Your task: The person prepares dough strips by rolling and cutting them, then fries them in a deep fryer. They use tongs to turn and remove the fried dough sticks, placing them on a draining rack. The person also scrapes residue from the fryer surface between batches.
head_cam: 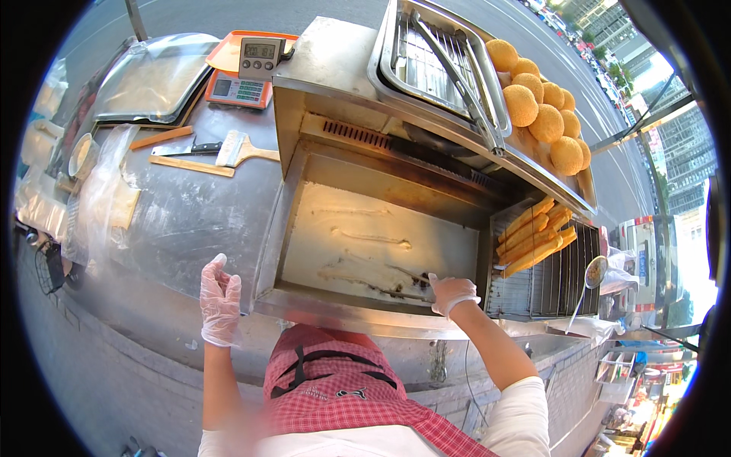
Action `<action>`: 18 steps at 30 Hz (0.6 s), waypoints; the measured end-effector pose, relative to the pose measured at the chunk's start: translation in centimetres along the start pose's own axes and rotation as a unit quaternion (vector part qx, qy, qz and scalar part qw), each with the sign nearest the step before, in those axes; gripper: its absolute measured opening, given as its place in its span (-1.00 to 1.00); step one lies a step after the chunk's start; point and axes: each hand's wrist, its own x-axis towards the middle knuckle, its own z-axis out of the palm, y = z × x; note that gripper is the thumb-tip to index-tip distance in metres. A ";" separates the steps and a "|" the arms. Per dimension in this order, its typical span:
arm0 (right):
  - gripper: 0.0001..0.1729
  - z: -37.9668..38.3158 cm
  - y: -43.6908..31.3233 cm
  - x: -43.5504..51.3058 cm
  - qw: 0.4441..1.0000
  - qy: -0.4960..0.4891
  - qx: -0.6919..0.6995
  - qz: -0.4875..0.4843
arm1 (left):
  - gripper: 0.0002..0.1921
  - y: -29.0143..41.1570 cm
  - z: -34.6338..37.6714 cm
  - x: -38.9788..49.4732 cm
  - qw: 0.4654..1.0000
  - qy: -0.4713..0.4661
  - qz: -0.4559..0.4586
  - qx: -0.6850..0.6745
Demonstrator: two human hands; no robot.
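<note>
My right hand [452, 294], in a clear plastic glove, grips what look like long tongs [402, 295] at the near right of a deep fryer. Their two thin dark arms spread apart low over the oil [342, 257]. Several thin streaks of pale froth or dough lie on the oil; a longer one [374, 237] is near the middle. What the dark bits by the tongs are cannot be told. My left hand [220, 303], also gloved, hovers by the near edge of the metal worktop [188, 228], left of the fryer, fingers loosely bent and holding nothing.
Fried dough sticks [534, 237] stand in a wire rack [565, 268] right of the fryer. Sesame balls [545, 123] and a tray [394, 74] with metal tongs [457, 80] sit above. A brush [231, 149], knife [185, 149], scale [239, 90] and covered tray [151, 77] are leftward.
</note>
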 end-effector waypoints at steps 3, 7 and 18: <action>-0.24 -2.4 0.2 -1.1 0.999 0.046 0.011 0.005 | -0.48 -0.1 -0.1 -0.2 1.000 0.005 0.005 0.017; -0.06 -3.5 0.6 1.6 0.996 0.079 0.004 0.050 | -0.49 -0.2 -0.2 -0.4 1.000 0.009 -0.004 0.015; -0.57 -2.3 0.7 8.9 0.989 0.145 0.003 0.015 | -0.49 -0.1 -1.0 -0.9 0.999 0.035 -0.030 0.018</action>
